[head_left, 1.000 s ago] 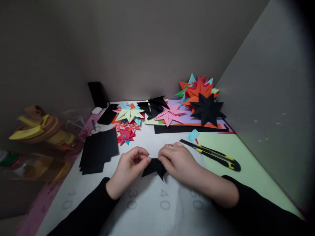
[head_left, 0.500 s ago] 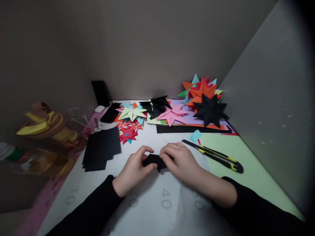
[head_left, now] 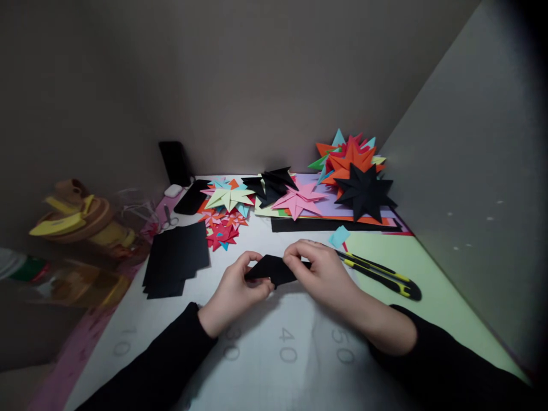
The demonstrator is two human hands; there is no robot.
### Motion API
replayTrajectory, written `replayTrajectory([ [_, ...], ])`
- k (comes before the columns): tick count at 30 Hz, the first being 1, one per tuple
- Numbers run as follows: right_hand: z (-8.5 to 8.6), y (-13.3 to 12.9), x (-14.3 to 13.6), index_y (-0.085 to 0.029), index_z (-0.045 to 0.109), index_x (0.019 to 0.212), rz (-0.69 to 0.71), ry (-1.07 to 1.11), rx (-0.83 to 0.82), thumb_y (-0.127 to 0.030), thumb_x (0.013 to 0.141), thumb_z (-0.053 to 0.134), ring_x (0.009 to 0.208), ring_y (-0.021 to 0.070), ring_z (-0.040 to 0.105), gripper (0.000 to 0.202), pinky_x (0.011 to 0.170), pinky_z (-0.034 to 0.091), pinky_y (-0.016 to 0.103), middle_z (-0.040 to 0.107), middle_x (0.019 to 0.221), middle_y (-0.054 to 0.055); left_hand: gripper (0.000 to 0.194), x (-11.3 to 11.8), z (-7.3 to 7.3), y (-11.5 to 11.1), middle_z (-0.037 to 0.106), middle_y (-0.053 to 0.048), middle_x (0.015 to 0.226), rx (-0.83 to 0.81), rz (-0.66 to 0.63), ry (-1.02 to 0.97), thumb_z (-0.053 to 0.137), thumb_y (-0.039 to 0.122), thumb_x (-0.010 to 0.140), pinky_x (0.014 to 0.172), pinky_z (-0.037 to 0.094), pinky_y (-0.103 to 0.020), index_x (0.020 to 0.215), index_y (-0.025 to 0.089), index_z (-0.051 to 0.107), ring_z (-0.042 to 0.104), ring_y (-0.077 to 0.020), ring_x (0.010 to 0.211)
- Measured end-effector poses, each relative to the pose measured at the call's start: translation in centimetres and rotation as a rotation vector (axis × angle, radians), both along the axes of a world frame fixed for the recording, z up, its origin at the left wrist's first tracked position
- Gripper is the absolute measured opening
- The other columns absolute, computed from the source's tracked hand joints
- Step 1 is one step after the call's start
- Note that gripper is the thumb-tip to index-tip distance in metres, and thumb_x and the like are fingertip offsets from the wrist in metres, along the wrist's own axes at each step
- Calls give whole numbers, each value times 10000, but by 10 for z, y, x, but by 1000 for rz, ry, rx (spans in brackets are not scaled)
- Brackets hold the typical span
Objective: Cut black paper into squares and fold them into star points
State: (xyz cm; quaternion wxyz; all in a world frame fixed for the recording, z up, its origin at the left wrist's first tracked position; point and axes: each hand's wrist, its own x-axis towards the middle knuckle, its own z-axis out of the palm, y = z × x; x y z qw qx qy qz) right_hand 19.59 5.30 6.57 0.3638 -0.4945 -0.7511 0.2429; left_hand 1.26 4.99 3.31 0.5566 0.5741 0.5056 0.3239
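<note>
Between both hands is a folded piece of black paper [head_left: 276, 270], held above the white mat near the middle of the view. My left hand [head_left: 237, 290] grips its left end, thumb below and fingers behind. On the right part, my right hand [head_left: 319, 268] pinches the upper edge between thumb and fingers. A stack of black paper squares [head_left: 177, 256] lies to the left of my left hand. A black and yellow utility knife [head_left: 383, 274] rests to the right, its front end partly behind my right hand.
Folded paper stars, including a pink one [head_left: 299, 200], a black one [head_left: 366, 191] and a pale green one [head_left: 230, 197], lie along the back. Scissors [head_left: 169, 219], a phone [head_left: 192, 197] and a bottle [head_left: 64, 279] are at the left. Grey walls stand behind and right.
The black paper shows a wider face and a raised peak. My right hand has shifted slightly right and up, now covering the knife's tip.
</note>
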Motion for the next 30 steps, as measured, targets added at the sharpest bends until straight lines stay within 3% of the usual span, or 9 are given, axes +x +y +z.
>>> replayTrajectory([
  [5, 7, 3, 5, -197, 556, 689, -57, 56, 4, -153, 829, 480, 679, 150, 575, 165, 641, 398, 253, 626, 698, 2, 389, 2, -1, 0, 634, 22, 733, 15, 58, 10, 675, 190, 657, 621, 477, -254, 972, 198, 447, 638, -150, 650],
  [12, 9, 12, 19, -192, 552, 695, -171, 114, -26, -205, 847, 492, 640, 127, 542, 165, 563, 372, 218, 600, 688, -12, 442, -8, -9, 4, 688, 1, 711, 47, 9, -45, 656, 168, 695, 681, 474, -269, 1054, 190, 400, 646, -151, 680],
  [15, 8, 15, 19, -191, 560, 690, -143, 45, -23, -172, 838, 491, 651, 130, 549, 164, 587, 373, 226, 605, 686, -11, 480, -18, -7, 11, 705, -61, 883, 59, 8, -78, 618, 157, 723, 714, 472, -271, 1159, 183, 421, 660, -184, 851],
  [19, 3, 11, 12, -191, 580, 689, -10, -122, -34, -138, 832, 491, 682, 143, 570, 177, 647, 369, 255, 637, 710, -1, 430, -22, 3, 11, 629, -116, 1176, 155, 34, -73, 554, 215, 805, 838, 448, -289, 1228, 190, 480, 560, -211, 1128],
  [21, -2, 7, 5, -191, 597, 720, 48, -175, -39, -134, 844, 489, 699, 145, 579, 174, 688, 362, 272, 652, 730, 2, 324, -18, 10, 7, 649, -103, 1141, 203, 4, 21, 571, 268, 815, 853, 444, -296, 1128, 184, 582, 586, -213, 1070],
  [25, -10, -1, -4, -193, 610, 764, 130, -206, -28, -147, 874, 485, 724, 143, 584, 173, 731, 347, 288, 663, 765, 0, 143, -10, 16, -2, 701, -54, 840, 262, -41, 154, 615, 286, 789, 716, 455, -260, 780, 162, 686, 622, -179, 792],
  [30, -11, 9, 4, -197, 601, 778, 73, -219, -53, -194, 884, 492, 769, 160, 577, 152, 716, 374, 278, 646, 792, 14, 203, -20, 14, 5, 637, -9, 694, 193, 122, 90, 622, 331, 792, 606, 401, -223, 696, 157, 661, 545, -135, 664],
])
